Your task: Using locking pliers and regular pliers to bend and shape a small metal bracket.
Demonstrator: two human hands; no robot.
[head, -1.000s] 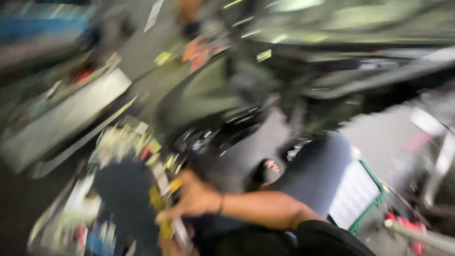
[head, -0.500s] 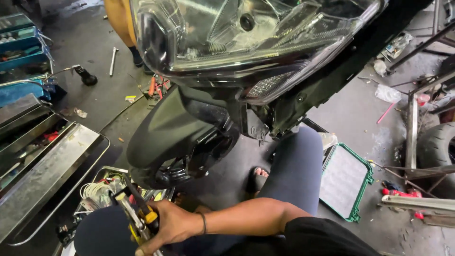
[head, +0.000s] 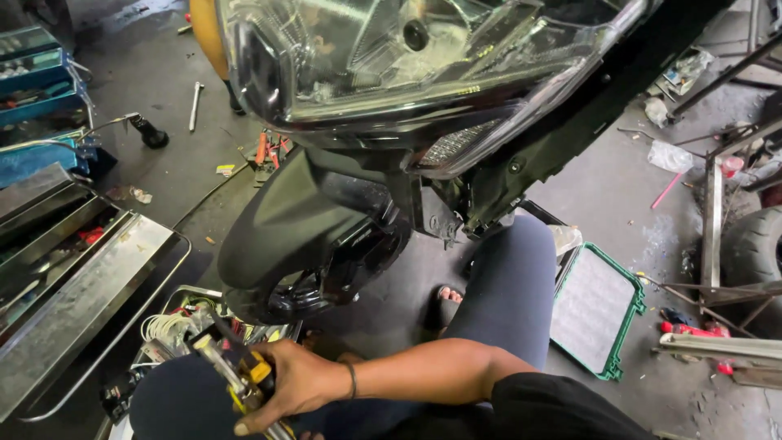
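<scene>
My right hand [head: 297,381] reaches across my lap to the lower left, with a thin band at the wrist. It is closed around a tool with a yellow and black handle [head: 254,383] and a metal shaft [head: 213,355] that points up and to the left. The hand sits just above a metal tray of tangled wires and small parts [head: 175,324], beside my left knee [head: 183,401]. My left hand is out of view. A scooter's black front mudguard [head: 305,232] and clear headlamp [head: 391,61] stand right in front of me.
An open steel tool chest [head: 85,281] lies at the left, with a blue toolbox [head: 41,94] behind it. A green-rimmed tray [head: 599,314] lies on the concrete by my right leg [head: 509,293]. A wrench [head: 195,102], a tyre [head: 753,253] and metal bars [head: 717,346] are around.
The view went from a blurred sweep to a steady look at the scooter's front. My right hand stays low at the left on the yellow-handled tool, now slightly further right.
</scene>
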